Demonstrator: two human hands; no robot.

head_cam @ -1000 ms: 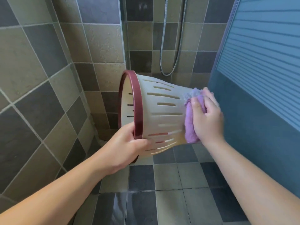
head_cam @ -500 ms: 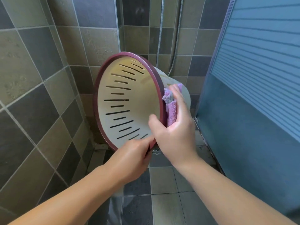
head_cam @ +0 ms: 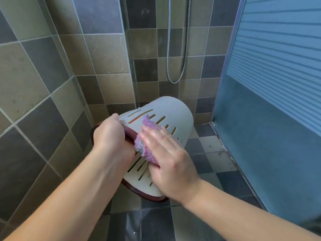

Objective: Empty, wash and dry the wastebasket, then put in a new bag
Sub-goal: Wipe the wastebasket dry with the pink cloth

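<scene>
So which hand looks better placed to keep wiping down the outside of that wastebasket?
The right hand, probably. It already presses the purple cloth flat against the slotted side of the wastebasket. The left hand grips the dark red rim, steadying it.

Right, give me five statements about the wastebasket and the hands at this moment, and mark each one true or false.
1. The left hand grips the dark red rim of the wastebasket. True.
2. The right hand holds a yellow sponge. False: its straight fingers press a purple cloth to the slotted outer wall.
3. The wastebasket stands upright on the floor. False: it is held up, tipped over, with its closed base pointing away from the person.
4. A metal shower hose hangs in a loop on the tiled wall behind. True.
5. A new bag lines the wastebasket. False: no bag shows.
</scene>
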